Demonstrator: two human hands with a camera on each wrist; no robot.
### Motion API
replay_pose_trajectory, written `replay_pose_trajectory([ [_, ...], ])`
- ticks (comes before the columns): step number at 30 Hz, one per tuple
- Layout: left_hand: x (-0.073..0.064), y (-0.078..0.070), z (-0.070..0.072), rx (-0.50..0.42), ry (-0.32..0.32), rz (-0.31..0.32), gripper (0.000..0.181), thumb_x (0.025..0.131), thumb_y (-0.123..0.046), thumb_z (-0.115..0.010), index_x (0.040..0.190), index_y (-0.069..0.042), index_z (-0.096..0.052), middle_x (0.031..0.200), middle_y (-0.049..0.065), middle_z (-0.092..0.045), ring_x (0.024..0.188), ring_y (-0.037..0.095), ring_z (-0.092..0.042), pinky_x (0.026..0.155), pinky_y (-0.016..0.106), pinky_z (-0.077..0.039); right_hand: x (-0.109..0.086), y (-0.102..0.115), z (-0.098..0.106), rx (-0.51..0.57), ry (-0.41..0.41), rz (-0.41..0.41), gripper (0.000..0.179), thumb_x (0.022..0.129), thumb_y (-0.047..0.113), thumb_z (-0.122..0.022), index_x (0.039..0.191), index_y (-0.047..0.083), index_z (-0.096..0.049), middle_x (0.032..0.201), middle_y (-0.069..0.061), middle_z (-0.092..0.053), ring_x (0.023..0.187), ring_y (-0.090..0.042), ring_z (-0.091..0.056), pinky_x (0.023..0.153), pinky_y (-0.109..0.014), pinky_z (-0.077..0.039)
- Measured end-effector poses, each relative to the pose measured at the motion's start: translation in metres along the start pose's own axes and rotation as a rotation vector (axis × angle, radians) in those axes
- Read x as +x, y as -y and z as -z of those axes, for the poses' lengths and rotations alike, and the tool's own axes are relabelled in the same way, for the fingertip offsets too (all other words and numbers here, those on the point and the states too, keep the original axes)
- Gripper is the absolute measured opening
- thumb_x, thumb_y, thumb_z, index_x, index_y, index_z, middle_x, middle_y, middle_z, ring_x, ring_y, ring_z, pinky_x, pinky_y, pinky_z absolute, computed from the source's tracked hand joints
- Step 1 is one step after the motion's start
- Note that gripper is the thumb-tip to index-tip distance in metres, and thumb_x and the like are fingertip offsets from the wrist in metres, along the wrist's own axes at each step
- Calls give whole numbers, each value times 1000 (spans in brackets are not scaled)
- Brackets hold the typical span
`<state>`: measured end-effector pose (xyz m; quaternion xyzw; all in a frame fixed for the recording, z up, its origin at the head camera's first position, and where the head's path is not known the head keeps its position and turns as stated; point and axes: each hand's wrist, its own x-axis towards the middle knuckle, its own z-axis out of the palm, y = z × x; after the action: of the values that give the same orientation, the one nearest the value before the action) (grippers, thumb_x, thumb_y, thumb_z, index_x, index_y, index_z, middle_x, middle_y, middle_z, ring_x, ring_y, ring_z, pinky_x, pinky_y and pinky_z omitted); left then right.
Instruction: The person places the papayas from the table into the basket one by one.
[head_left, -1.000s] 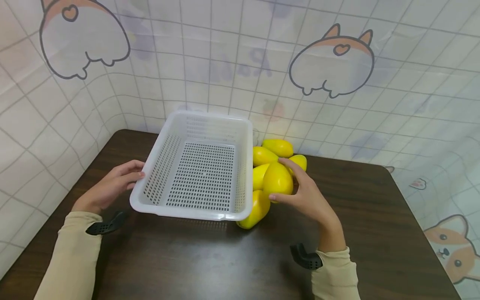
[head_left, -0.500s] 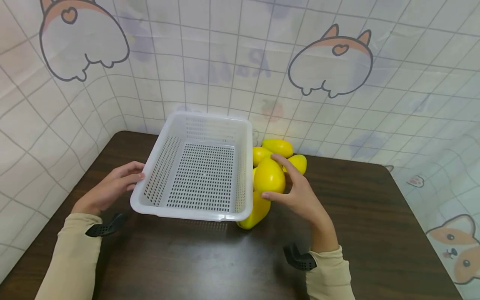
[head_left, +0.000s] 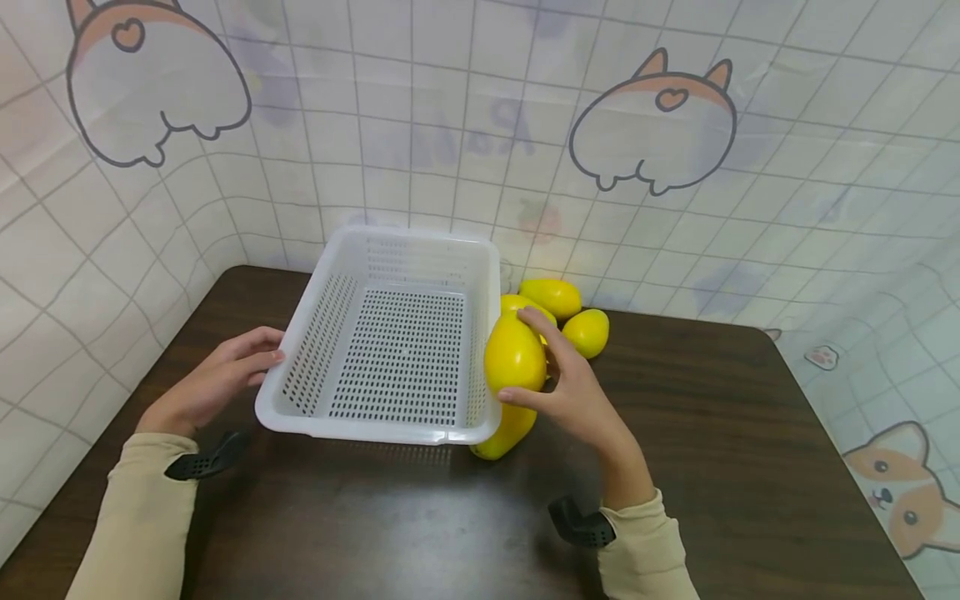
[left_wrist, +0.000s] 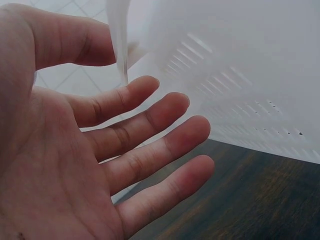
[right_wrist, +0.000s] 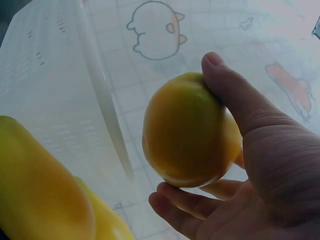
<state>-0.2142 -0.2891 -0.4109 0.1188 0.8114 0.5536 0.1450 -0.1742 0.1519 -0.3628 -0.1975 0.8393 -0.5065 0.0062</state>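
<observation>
yellow fruit (head_left: 514,354) has moved left to the right rim of the white basket (head_left: 405,435) — right hand (head_left: 564,385) has it, thumb near, fingers curled round the far side. skin's glossy, probably stiff, light, slippery: hold at the fat middle. left hand (head_left: 225,379) at the basket's left rim — fingers spread loose, thumb against rim.
</observation>
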Motion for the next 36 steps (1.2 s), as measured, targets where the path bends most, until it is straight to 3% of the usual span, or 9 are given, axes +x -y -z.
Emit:
replay_pose_trajectory([
  [15, 1, 3, -3, -1, 1, -3, 39, 102, -32, -47, 131, -6, -44, 117, -10, -55, 101, 4, -63, 86, 24, -50, -2, -3, -14, 25, 35, 11, 87, 78, 36, -80, 149, 35, -30, 156, 7, -29, 119, -24, -50, 97, -48, -46],
  [26, 2, 5, -1, -15, -2, -25, 39, 102, -30, -46, 130, -3, -45, 116, -12, -56, 100, 4, -64, 85, 22, -50, 1, 0, -18, 8, 54, 15, 84, 80, 34, -79, 149, 36, -30, 161, 7, -18, 133, -23, -42, 101, -50, -45],
  [36, 1, 5, 0, -25, -4, -37, 35, 102, -29, -47, 128, -5, -46, 115, -12, -57, 100, 4, -64, 85, 22, -51, 1, 2, -19, 12, 56, 23, 82, 82, 34, -77, 149, 36, -30, 161, 8, -17, 135, -25, -41, 102, -52, -44],
])
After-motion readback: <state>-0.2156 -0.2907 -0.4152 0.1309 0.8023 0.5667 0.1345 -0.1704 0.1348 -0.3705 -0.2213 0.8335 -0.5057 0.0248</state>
